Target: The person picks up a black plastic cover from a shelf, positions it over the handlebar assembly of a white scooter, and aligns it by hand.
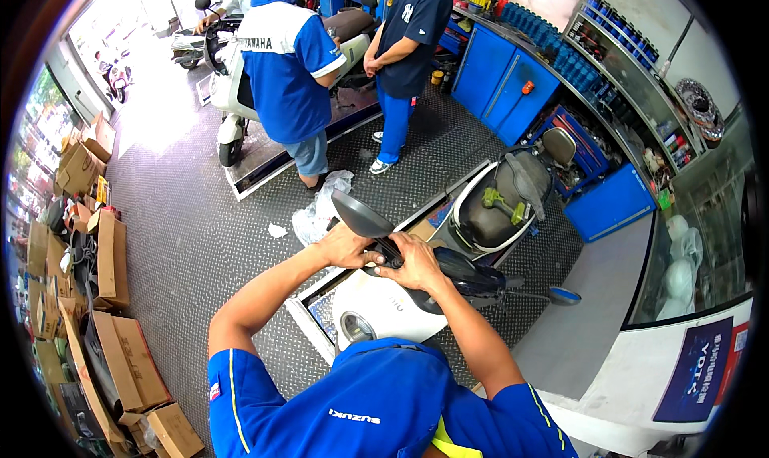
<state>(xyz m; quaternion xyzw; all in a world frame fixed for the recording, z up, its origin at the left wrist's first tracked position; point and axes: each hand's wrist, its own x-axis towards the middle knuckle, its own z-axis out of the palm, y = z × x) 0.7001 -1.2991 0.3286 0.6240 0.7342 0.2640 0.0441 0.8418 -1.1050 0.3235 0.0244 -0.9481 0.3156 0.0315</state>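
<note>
A white scooter (388, 304) with a round headlight (355, 327) stands right in front of me. From its handlebar rises a black rear-view mirror (359, 215), tilted to the left. My left hand (346, 246) is closed at the foot of the mirror's stem, its thumb pointing right. Opposite it, my right hand (415, 262) curls round the same stem from the right, with its thumb close to the left one. What the fingertips press on is partly hidden. The second mirror (564, 295) sticks out on the scooter's right side.
A green power drill (501, 206) lies on the scooter's seat (485, 217). Two people stand beyond, beside another scooter (240, 81) on a low platform. Cardboard boxes (128, 358) line the left side. Blue cabinets (505, 77) and a glass case (697, 242) stand right. Clear plastic wrap (308, 221) lies ahead.
</note>
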